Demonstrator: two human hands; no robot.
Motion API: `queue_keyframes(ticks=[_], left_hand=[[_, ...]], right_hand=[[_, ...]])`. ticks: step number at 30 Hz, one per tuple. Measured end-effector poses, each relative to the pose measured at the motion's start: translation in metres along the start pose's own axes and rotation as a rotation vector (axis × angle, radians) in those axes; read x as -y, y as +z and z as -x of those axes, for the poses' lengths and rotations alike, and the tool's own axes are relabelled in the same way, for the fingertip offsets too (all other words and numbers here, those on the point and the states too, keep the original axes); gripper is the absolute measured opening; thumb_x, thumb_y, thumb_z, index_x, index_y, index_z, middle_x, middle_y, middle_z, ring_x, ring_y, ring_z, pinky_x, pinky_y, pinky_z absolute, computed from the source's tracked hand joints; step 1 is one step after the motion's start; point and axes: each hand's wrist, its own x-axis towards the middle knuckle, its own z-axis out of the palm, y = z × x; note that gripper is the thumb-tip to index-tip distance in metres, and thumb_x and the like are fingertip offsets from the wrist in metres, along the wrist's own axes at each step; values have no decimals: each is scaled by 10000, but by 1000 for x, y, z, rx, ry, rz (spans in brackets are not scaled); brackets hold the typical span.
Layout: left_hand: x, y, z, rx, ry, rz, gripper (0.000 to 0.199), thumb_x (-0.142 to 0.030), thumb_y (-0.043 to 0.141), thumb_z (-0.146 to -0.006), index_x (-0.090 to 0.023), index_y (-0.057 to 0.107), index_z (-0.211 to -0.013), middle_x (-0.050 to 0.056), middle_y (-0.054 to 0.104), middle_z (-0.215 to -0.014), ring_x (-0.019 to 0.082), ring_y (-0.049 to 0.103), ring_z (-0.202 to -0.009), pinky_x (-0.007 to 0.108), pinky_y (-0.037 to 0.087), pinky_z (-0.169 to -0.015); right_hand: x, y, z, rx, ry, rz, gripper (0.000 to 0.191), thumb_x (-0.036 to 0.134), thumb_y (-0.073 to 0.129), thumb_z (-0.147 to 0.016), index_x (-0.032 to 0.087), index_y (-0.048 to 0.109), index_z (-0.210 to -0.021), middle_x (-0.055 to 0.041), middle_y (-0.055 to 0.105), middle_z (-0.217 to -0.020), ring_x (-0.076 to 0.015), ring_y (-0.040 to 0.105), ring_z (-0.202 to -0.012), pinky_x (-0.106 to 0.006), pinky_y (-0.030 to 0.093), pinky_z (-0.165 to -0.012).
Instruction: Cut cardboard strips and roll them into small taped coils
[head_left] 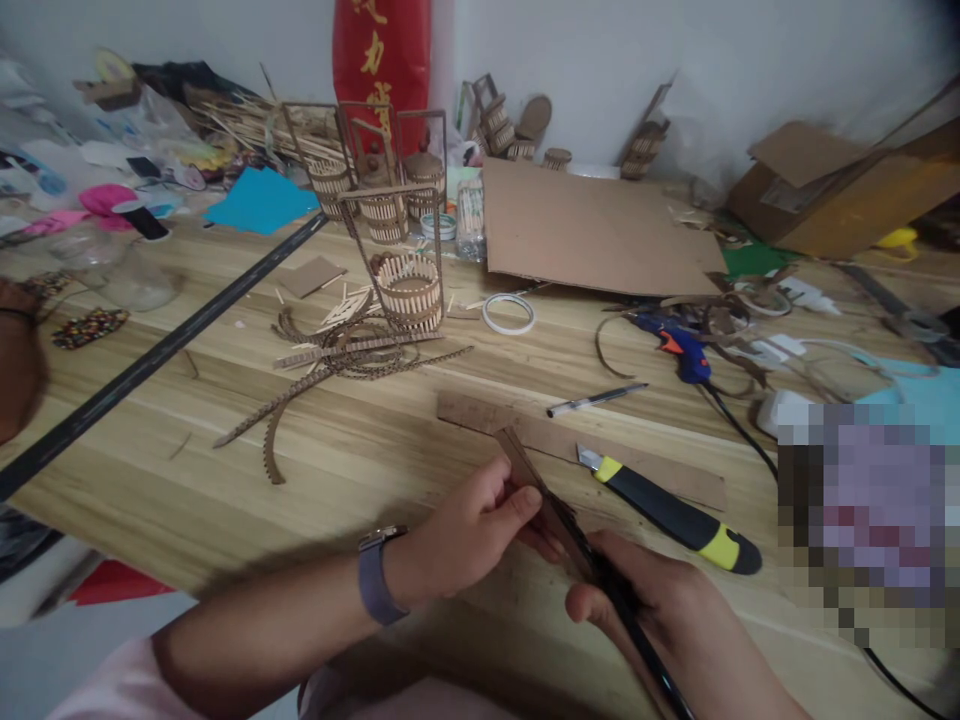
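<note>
Low in the middle of the head view, my left hand (480,525) pinches a narrow brown cardboard strip (517,455), thumb on top. The strip slants down toward my right hand (660,590), whose fingers are wrapped round a long, slim black object (637,640) lying along the strip. Its kind is hard to make out, and my fingers hide part of it. Just beyond my hands, a black and yellow utility knife (667,510) rests with its tip over a flat cardboard strip (465,408) on the table.
A pen (596,400), a blue glue gun (682,350) and a white tape ring (508,314) lie ahead. Behind curled notched strips (300,390) stands a small stick basket (409,290). Another person's arm (19,370) shows at the left edge.
</note>
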Motion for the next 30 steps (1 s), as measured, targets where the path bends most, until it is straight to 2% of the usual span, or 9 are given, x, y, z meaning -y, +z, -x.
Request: queue_keyframes(ticks=[4,10,16,23,30], left_hand=[[-4,-1,0,-15,-8,-15,490,-593,667,-801,-145,509,-922,15,633,-785,110,614,-663,257,516,-669],[-2,-4,-1,-104,43,-85,443,-575,630,-838,-156,490,-868,0,591,-706,114,577,-625,243,501,-589],[1,-2,0,-27,53,-80,428,-567,599,-864,-153,501,-907,6,592,-736,116,582,-647,245,505,-608],[0,0,1,-33,11,-56,453,-592,627,-832,-162,502,-898,10,601,-732,124,597,-653,250,509,-613],[3,0,0,-31,9,-26,487,-607,650,-806,-154,508,-916,14,604,-757,119,599,-652,248,509,-614]], right_hand=[[-4,0,-1,-35,-61,30,398,559,495,-926,222,580,-731,55,569,-494,-106,518,-385,-196,366,-366],[-7,1,-1,-61,-69,60,400,567,496,-922,231,535,-709,52,574,-497,-113,538,-387,-199,378,-365],[-6,1,-3,-26,-42,45,375,586,525,-897,236,557,-768,42,603,-527,-134,562,-404,-218,416,-391],[-2,1,-1,2,-20,-6,379,571,457,-938,234,587,-822,40,600,-559,-128,553,-432,-215,401,-405],[-2,0,-3,-2,-60,35,390,561,456,-943,244,546,-734,53,557,-501,-120,535,-395,-205,394,-384]])
